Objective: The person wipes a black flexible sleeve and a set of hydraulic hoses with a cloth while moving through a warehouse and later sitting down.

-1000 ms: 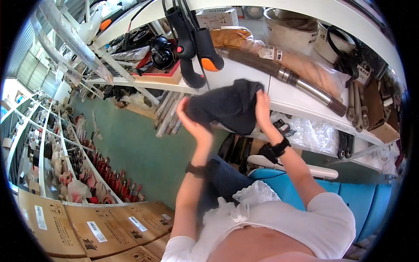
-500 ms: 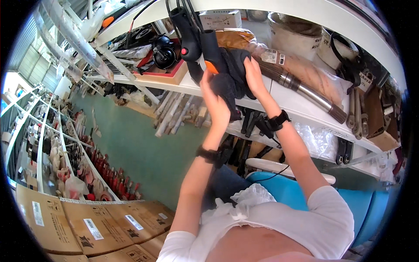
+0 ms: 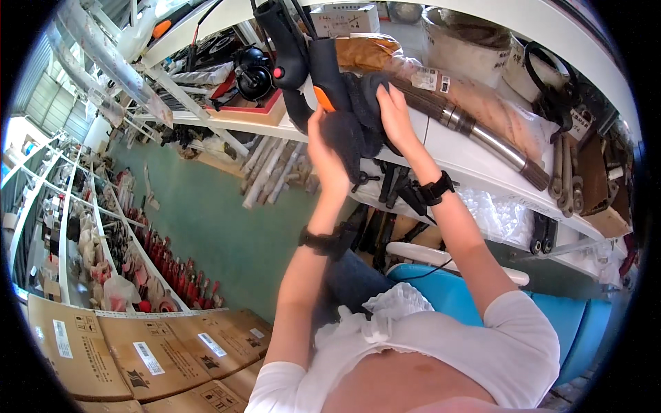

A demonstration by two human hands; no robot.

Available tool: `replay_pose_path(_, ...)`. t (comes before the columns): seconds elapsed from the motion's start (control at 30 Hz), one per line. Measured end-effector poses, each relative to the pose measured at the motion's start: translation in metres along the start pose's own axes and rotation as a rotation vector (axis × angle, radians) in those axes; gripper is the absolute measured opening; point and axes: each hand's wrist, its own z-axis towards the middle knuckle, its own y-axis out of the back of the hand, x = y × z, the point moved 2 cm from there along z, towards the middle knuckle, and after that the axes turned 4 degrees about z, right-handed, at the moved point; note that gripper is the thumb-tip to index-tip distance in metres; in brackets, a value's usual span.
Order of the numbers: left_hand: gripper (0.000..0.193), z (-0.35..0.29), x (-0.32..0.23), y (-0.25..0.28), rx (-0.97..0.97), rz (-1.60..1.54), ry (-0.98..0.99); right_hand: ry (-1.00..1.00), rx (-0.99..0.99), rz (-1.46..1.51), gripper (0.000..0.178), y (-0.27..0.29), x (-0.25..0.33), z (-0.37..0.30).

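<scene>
Both my hands hold a black padded device point(image 3: 322, 65) with tube-like parts, a red button, an orange patch and cables running up from it. My left hand point(image 3: 328, 157) wraps round the lower left side, pressed against a dark foam-like pad point(image 3: 346, 134). On the other side, my right hand point(image 3: 398, 118) presses against another rounded black pad point(image 3: 370, 96). The device is raised in front of the shelf edge; what kind it is I cannot tell. My palms hide part of its underside.
On the white shelf point(image 3: 441, 143) lie a splined metal shaft point(image 3: 497, 140), a wrapped brown bundle point(image 3: 513, 113) and several wrenches point(image 3: 566, 180). A red-edged box point(image 3: 265, 118) stands left of them. Cardboard cartons point(image 3: 76, 368) are at the lower left, a blue seat point(image 3: 447, 283) at the lower right.
The device and both hands have shifted slightly left and up in the picture. The left hand has moved more than the right, and the grip stays on the pads.
</scene>
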Motion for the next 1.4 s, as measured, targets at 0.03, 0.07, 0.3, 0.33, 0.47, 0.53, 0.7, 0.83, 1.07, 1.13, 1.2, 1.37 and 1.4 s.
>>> replay_pose_path(0.03, 0.042, -0.001, -0.003, 0.0, 0.018, 0.056, -0.024, -0.019, 0.015, 0.032, 0.025, -0.002, 0.001, -0.003)
replay_pose_path(0.07, 0.042, -0.002, 0.001, 0.001, 0.024, 0.053, -0.018, -0.036, 0.029, 0.064, 0.026, -0.004, 0.002, -0.005)
replay_pose_path(0.3, 0.04, -0.048, 0.056, 0.036, -0.062, 0.046, 0.026, -0.168, -0.147, -0.437, 0.038, 0.047, -0.005, -0.069)
replay_pose_path(0.33, 0.032, -0.057, 0.082, 0.052, 0.011, 0.328, -0.039, -0.192, -0.238, -0.485, 0.038, 0.06, -0.001, -0.073)
replay_pose_path(0.47, 0.021, -0.077, 0.108, 0.04, 0.193, 0.622, 0.157, 0.0, -0.494, -0.456, 0.033, 0.099, 0.005, -0.075)
replay_pose_path(0.53, 0.024, -0.077, 0.096, 0.011, 0.249, 0.493, 0.226, 0.125, -0.335, -0.896, 0.03, 0.102, -0.008, -0.067)
replay_pose_path(0.7, 0.03, -0.088, 0.116, 0.025, 0.158, 0.569, 0.259, -0.014, 0.041, -1.183, 0.032, 0.052, -0.031, -0.049)
replay_pose_path(0.83, 0.038, -0.096, 0.126, 0.036, 0.25, 0.366, 0.39, -0.044, 0.209, -1.188, 0.032, 0.033, -0.061, -0.015)
replay_pose_path(1.07, 0.05, -0.093, 0.122, 0.027, 0.18, 0.161, 0.367, 0.175, 0.399, -1.028, 0.03, -0.017, -0.112, 0.039)
replay_pose_path(1.13, 0.051, -0.088, 0.12, 0.034, 0.121, 0.205, 0.338, 0.198, 0.339, -0.826, 0.037, -0.035, -0.098, 0.038)
replay_pose_path(1.2, 0.052, -0.083, 0.116, 0.035, 0.142, 0.153, 0.34, 0.162, 0.37, -0.799, 0.042, -0.039, -0.093, 0.041)
replay_pose_path(1.37, 0.052, -0.078, 0.089, 0.034, 0.186, 0.14, 0.335, 0.127, 0.397, -0.894, 0.037, -0.038, -0.11, 0.047)
replay_pose_path(1.4, 0.051, -0.078, 0.087, 0.033, 0.202, 0.122, 0.388, 0.189, 0.366, -0.876, 0.035, -0.033, -0.12, 0.047)
